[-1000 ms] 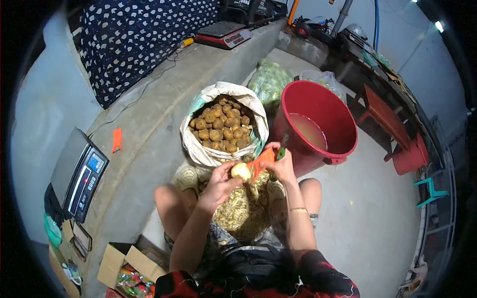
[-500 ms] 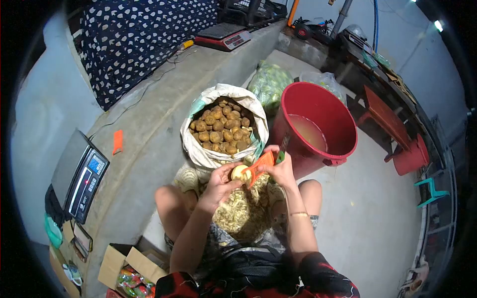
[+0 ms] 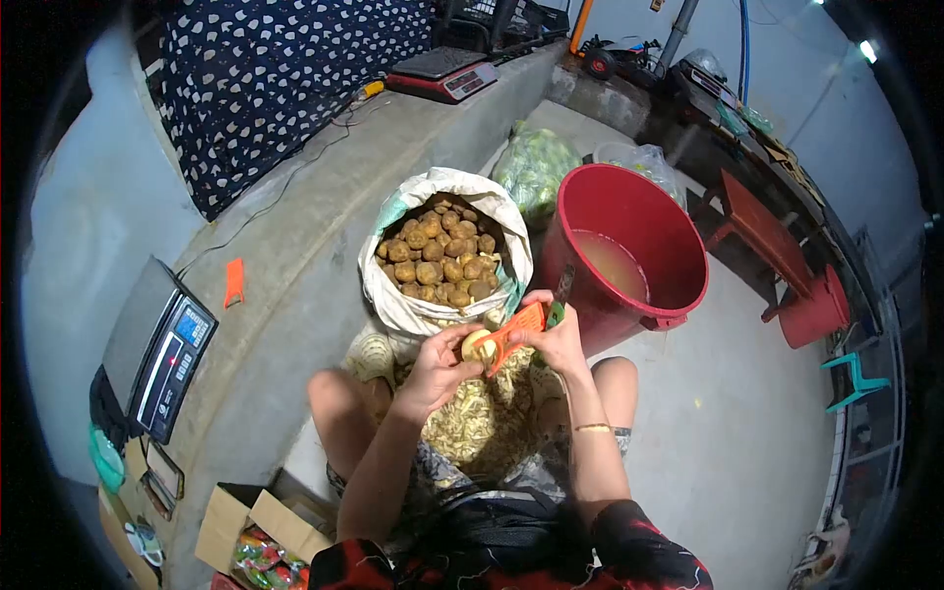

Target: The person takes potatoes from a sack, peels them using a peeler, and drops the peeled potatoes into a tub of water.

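Observation:
My left hand (image 3: 433,376) is wrapped round a pale peeled potato (image 3: 476,346). My right hand (image 3: 557,339) grips an orange peeler (image 3: 513,332), whose head touches the potato's right side. Something green and dark, partly hidden, also shows in the right hand. Below both hands a heap of pale peelings (image 3: 480,423) lies between my legs. Just beyond the hands stands an open white sack (image 3: 386,290) with brown unpeeled potatoes (image 3: 433,251) inside.
A large red bucket (image 3: 629,187) holding cloudy water stands right of the sack. Behind are bags of green produce (image 3: 536,167). Scales (image 3: 169,364) and another orange tool (image 3: 233,282) lie on the left ledge. A cardboard box (image 3: 231,526) sits lower left; a red stool (image 3: 762,236) stands at right.
The peeler has come away from above the potato and now lies across its right side, tilted differently. The potato has turned slightly in my left hand.

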`<action>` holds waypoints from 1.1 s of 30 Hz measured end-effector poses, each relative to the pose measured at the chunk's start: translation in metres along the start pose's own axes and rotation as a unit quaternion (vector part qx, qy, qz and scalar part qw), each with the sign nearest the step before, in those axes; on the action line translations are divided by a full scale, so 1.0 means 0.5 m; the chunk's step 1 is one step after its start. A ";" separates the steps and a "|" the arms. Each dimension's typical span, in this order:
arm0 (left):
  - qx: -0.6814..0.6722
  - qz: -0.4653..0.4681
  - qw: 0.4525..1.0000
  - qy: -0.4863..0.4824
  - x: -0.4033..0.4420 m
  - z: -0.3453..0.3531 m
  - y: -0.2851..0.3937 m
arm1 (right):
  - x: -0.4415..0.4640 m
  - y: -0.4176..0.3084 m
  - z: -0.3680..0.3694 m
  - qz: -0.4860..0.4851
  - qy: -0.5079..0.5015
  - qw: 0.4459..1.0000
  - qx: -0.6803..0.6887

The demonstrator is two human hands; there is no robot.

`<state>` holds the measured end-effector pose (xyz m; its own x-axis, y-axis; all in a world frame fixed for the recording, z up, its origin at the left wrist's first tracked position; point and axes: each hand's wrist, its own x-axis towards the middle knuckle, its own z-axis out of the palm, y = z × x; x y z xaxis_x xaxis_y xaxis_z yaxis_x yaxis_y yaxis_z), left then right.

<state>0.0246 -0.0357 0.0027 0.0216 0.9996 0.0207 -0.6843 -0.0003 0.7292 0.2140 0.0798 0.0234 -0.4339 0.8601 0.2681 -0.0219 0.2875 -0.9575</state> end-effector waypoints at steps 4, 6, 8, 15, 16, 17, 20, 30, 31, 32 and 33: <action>-0.050 -0.005 0.999 -0.015 -0.006 -0.001 0.006 | 0.016 0.021 -0.021 0.077 0.091 0.992 0.035; -0.054 -0.014 0.998 -0.009 -0.007 -0.003 0.007 | 0.000 -0.006 -0.014 0.063 0.029 0.994 0.089; 0.018 -0.011 1.000 -0.011 -0.005 0.005 0.008 | 0.000 -0.004 0.001 0.010 0.000 1.000 0.013; 0.029 0.001 0.999 -0.017 -0.008 0.007 0.011 | 0.001 -0.012 -0.010 0.037 -0.006 0.999 0.031; 0.028 -0.001 0.999 -0.018 -0.004 0.006 0.006 | 0.001 0.000 -0.007 0.019 -0.019 1.000 0.009; 0.022 0.003 1.000 -0.019 -0.002 0.002 -0.003 | 0.006 0.007 -0.013 0.029 -0.010 1.000 -0.004; -0.081 -0.028 0.996 -0.010 -0.006 -0.005 0.003 | 0.013 0.037 -0.027 0.051 0.080 0.995 0.044; -0.092 -0.027 0.995 -0.007 -0.013 0.004 0.014 | 0.003 -0.009 -0.019 0.072 0.012 0.995 0.063; 0.012 0.011 1.000 -0.006 -0.007 0.004 0.008 | 0.001 -0.006 -0.007 0.046 -0.006 0.998 0.036; 0.010 0.008 1.000 -0.008 -0.002 0.002 0.007 | -0.002 -0.003 -0.002 0.019 -0.024 0.999 0.009; 0.028 0.012 0.999 -0.011 -0.001 0.001 0.005 | 0.005 0.007 -0.009 0.026 -0.006 1.000 0.012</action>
<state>0.0231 -0.0364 0.0049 0.0221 0.9983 0.0538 -0.6433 -0.0270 0.7652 0.2168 0.0848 0.0210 -0.4451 0.8688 0.2171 -0.0203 0.2326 -0.9724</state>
